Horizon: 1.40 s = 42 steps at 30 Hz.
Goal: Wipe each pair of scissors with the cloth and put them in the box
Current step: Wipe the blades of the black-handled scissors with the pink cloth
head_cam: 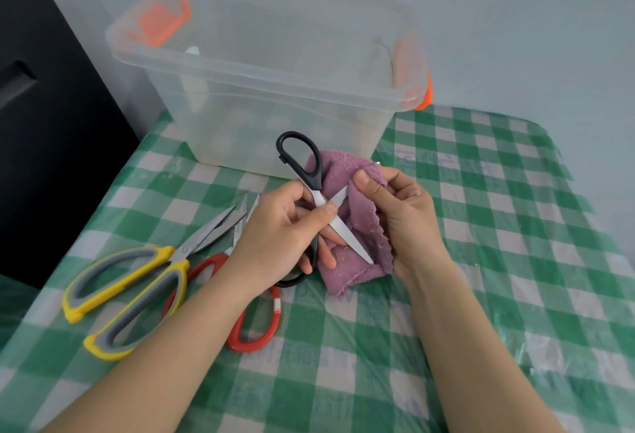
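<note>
We hold the black scissors point(311, 188) spread open, our left hand point(278, 236) pinched at the pivot so each blade is exposed, while our right hand point(398, 216) fingers close the purple cloth point(347, 226) around one blade; the box point(264, 89) waits just beyond.

Plastics, steel and terry cloth on a film-covered table

In our left hand point(285, 226) we grip black-handled scissors point(311, 185): glossy moulded plastic loops above the grip, smooth bright metal blades below it, one blade wrapped in the cloth. The purple cloth point(357, 226), pinched in our right hand point(402, 212), looks soft, matt and nubbly, with frayed edges. Left of the grip lie yellow-handled scissors point(127, 291), shiny plastic with matt grey inserts and satin metal blades, and red-handled scissors point(256, 326) in glossy plastic. Beyond the grip stands a translucent plastic box point(261, 95), smooth, with orange plastic latches. The green checked tablecloth point(481, 260) lies under wrinkled, shiny clear film.
</note>
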Each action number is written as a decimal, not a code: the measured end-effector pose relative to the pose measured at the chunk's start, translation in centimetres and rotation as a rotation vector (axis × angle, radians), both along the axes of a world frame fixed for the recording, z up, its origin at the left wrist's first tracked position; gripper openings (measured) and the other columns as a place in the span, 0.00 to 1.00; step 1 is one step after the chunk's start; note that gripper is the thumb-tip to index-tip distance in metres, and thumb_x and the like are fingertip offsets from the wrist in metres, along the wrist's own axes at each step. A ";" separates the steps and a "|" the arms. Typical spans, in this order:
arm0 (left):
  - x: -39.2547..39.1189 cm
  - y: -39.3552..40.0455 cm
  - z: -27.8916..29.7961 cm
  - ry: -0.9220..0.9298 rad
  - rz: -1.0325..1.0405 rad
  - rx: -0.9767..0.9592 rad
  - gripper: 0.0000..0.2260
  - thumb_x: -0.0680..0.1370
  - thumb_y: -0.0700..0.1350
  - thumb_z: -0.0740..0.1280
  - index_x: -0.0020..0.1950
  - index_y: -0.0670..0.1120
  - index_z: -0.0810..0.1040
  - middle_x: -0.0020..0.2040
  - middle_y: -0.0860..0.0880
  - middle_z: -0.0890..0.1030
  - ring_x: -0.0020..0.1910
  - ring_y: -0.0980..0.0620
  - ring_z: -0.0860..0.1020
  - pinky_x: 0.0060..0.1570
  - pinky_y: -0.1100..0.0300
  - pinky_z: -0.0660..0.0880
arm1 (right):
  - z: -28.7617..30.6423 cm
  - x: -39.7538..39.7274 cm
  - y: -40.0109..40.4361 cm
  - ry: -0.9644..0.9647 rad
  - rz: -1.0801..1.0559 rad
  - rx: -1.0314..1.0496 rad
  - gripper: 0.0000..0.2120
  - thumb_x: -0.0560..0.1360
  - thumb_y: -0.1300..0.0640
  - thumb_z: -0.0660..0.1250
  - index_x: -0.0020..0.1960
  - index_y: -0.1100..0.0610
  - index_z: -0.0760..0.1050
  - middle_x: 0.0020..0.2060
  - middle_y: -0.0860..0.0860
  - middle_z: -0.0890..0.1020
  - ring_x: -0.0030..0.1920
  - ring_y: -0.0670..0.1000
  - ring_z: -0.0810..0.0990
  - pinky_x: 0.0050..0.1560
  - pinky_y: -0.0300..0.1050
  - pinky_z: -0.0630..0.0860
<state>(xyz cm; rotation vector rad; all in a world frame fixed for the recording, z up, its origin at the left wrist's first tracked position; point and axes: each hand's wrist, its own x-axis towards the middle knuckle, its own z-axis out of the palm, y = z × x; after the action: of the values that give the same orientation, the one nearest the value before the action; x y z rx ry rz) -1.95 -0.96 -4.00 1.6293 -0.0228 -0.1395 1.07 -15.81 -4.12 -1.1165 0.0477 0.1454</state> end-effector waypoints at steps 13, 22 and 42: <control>0.0 -0.1 0.0 -0.017 0.004 0.006 0.05 0.80 0.39 0.64 0.47 0.39 0.70 0.34 0.43 0.84 0.22 0.48 0.78 0.17 0.64 0.66 | -0.5 0.3 0.1 -0.078 0.009 -0.071 0.08 0.65 0.62 0.74 0.40 0.57 0.75 0.34 0.54 0.81 0.32 0.51 0.80 0.37 0.43 0.79; 0.0 0.0 0.0 -0.018 0.009 0.004 0.05 0.80 0.39 0.63 0.45 0.40 0.71 0.34 0.43 0.84 0.23 0.47 0.78 0.18 0.63 0.67 | -1.1 0.7 -0.4 0.002 0.038 -0.029 0.11 0.70 0.52 0.70 0.43 0.60 0.79 0.38 0.59 0.83 0.36 0.55 0.81 0.44 0.49 0.79; 0.0 -0.1 0.0 -0.013 0.022 0.014 0.06 0.81 0.39 0.63 0.44 0.41 0.70 0.35 0.41 0.84 0.22 0.48 0.78 0.18 0.64 0.66 | -0.8 0.4 -0.2 -0.047 0.032 -0.038 0.07 0.66 0.60 0.72 0.43 0.60 0.78 0.33 0.54 0.83 0.32 0.50 0.81 0.37 0.42 0.80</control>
<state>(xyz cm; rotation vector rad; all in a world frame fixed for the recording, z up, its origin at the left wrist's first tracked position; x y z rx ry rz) -1.96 -1.08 -3.97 1.6435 -0.0144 -0.1125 1.47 -16.02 -4.95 -1.1590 -0.0094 0.1474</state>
